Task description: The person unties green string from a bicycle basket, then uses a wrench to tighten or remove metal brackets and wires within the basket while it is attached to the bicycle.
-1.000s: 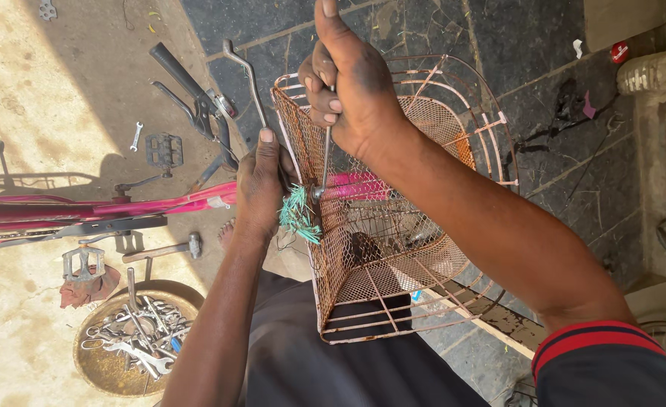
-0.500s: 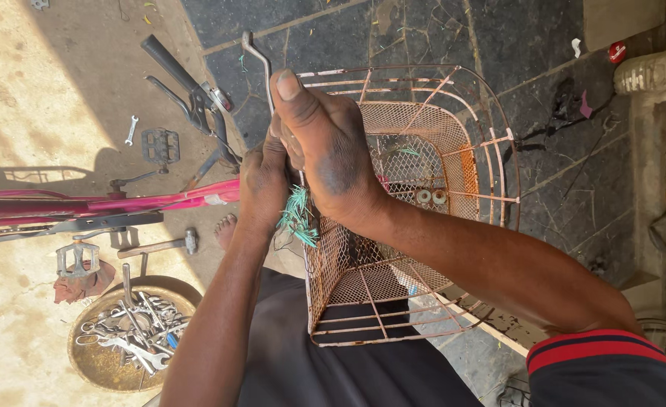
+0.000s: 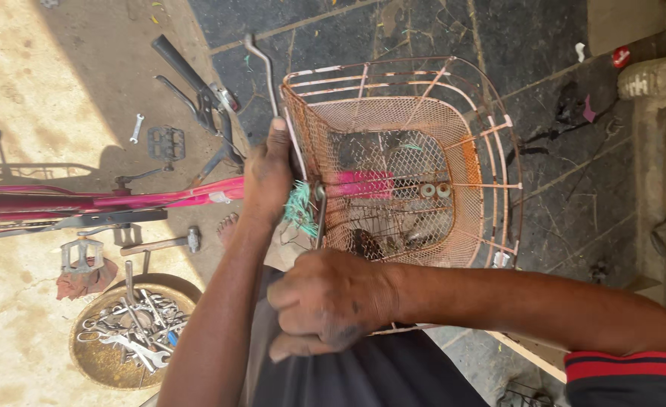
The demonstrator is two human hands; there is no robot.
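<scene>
L hand (image 3: 269,177) grips wire basket (image 3: 453,113) rim; R hand (image 3: 329,301) fisted near it

Sunlight fell on the sandy ground (image 3: 39,90) at left; dark cracked stone paving (image 3: 544,196) lay in shade.
</scene>
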